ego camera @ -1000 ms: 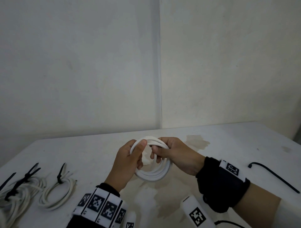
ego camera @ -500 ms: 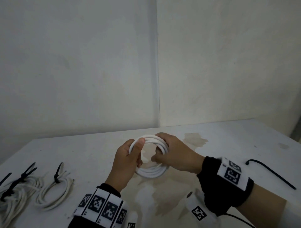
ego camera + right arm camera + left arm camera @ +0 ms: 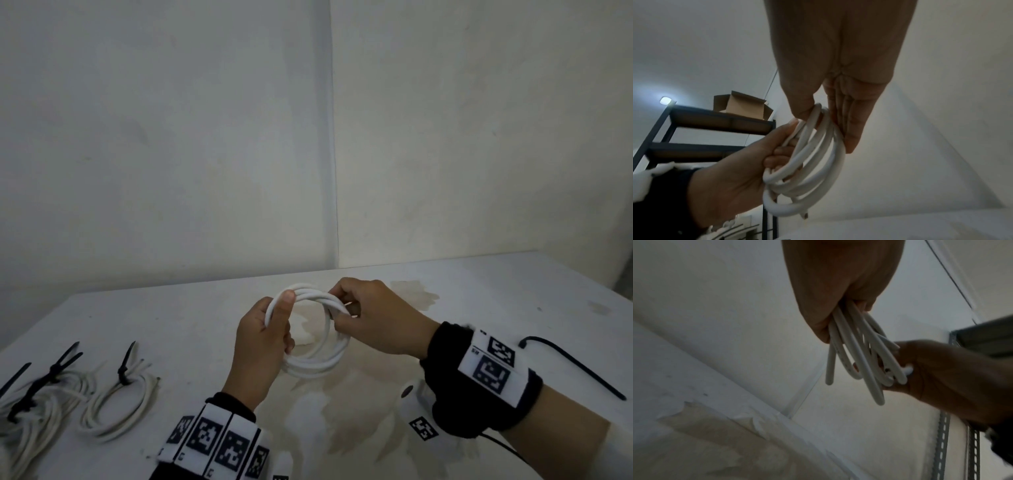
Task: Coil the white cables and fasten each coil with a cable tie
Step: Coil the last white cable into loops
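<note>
A white cable coil [image 3: 318,365] of several loops hangs above the white table [image 3: 496,291], held between both hands. My left hand [image 3: 274,325] grips its left side, thumb over the top strands. My right hand [image 3: 349,308] pinches the upper right strands together. In the left wrist view the coil [image 3: 859,356] hangs from my left hand [image 3: 838,296] and runs into my right hand [image 3: 941,378]. In the right wrist view my right hand [image 3: 838,81] and left hand [image 3: 729,175] both hold the coil [image 3: 818,162]. A loose black cable tie [image 3: 575,366] lies on the table at right.
Two tied white coils [image 3: 120,401] [image 3: 34,414] with black ties lie at the table's left. Walls meet in a corner behind the table. A dark shelf rack [image 3: 715,123] with a cardboard box [image 3: 742,105] stands to the left.
Both hands keep hold of the coil at about the same place. My right hand's fingers have shifted slightly on the upper right strands.
</note>
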`<state>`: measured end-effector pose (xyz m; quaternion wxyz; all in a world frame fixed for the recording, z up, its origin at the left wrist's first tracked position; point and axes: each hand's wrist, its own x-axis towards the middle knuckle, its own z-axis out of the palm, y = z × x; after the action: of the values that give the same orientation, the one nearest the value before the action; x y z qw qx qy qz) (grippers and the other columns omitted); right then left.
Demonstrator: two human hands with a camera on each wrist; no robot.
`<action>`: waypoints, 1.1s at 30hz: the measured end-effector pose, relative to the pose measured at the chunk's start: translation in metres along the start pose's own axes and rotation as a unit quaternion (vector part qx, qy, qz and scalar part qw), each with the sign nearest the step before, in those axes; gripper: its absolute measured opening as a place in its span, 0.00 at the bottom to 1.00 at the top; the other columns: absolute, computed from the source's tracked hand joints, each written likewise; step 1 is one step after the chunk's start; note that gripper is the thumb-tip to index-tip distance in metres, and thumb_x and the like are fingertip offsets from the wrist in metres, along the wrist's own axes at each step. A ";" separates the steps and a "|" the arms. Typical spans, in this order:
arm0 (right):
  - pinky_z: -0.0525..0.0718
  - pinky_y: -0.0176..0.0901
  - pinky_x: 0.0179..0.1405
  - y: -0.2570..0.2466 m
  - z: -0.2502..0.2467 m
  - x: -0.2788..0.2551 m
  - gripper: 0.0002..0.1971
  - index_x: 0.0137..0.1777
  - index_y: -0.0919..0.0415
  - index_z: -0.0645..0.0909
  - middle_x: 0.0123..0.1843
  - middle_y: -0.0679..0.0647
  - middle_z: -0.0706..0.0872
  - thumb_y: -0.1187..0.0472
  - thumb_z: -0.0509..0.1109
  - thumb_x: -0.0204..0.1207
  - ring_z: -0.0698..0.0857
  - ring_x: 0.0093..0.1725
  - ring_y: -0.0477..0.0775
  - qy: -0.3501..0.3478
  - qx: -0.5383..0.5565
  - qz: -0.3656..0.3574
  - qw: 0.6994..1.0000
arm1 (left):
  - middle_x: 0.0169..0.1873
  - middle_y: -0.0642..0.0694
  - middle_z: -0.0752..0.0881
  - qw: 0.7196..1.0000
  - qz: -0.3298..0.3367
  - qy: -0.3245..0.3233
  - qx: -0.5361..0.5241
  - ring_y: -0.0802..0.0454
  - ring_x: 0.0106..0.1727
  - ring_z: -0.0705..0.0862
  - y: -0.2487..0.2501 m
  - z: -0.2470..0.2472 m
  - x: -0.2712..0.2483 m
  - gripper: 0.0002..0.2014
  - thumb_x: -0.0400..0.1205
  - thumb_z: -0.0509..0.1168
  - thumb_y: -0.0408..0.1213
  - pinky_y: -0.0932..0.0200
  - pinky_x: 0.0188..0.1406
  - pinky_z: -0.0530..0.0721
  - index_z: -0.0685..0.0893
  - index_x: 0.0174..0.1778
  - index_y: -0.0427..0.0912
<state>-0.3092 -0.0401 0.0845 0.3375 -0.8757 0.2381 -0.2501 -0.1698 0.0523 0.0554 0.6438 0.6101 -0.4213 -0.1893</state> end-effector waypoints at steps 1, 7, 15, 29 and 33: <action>0.81 0.34 0.43 0.000 -0.001 0.000 0.06 0.50 0.59 0.79 0.46 0.50 0.85 0.66 0.67 0.74 0.81 0.38 0.38 -0.008 0.011 -0.002 1.000 | 0.14 0.54 0.71 1.000 0.000 0.001 -0.007 0.58 0.17 0.70 0.001 0.000 0.000 0.20 0.82 0.60 0.45 0.57 0.26 0.72 0.78 0.39 0.26; 0.85 0.40 0.42 0.000 -0.013 0.002 0.11 0.56 0.64 0.81 0.42 0.51 0.82 0.66 0.59 0.79 0.82 0.38 0.47 -0.107 -0.013 0.030 0.994 | 0.14 0.52 0.71 0.998 0.046 -0.009 0.050 0.59 0.18 0.71 0.002 -0.003 0.003 0.16 0.81 0.61 0.44 0.67 0.20 0.72 0.74 0.28 0.41; 0.76 0.35 0.50 0.000 -0.004 0.003 0.15 0.66 0.51 0.72 0.53 0.49 0.84 0.51 0.53 0.84 0.82 0.54 0.51 -0.119 0.003 0.018 0.993 | 0.15 0.54 0.67 0.998 0.016 0.007 -0.062 0.58 0.18 0.66 0.009 -0.001 0.002 0.17 0.83 0.58 0.43 0.65 0.19 0.71 0.76 0.27 0.45; 0.78 0.47 0.37 0.003 0.004 0.000 0.09 0.51 0.61 0.69 0.38 0.55 0.80 0.55 0.55 0.84 0.81 0.36 0.57 -0.063 -0.066 -0.001 0.996 | 0.27 0.45 0.88 0.990 -0.023 -0.139 0.021 0.49 0.32 0.88 0.011 -0.015 0.013 0.07 0.74 0.70 0.37 0.59 0.35 0.85 0.83 0.43 0.38; 0.78 0.44 0.35 -0.002 0.004 -0.001 0.12 0.53 0.64 0.69 0.37 0.55 0.81 0.53 0.54 0.84 0.84 0.38 0.59 -0.064 -0.078 0.010 0.995 | 0.18 0.52 0.78 0.979 -0.030 -0.193 0.054 0.55 0.21 0.78 0.009 -0.001 0.004 0.18 0.76 0.66 0.44 0.59 0.29 0.81 0.82 0.47 0.29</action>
<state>-0.3070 -0.0367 0.0828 0.2848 -0.9114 0.2432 -0.1705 -0.1691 0.0517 0.0647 0.5099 0.6085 -0.5288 -0.3000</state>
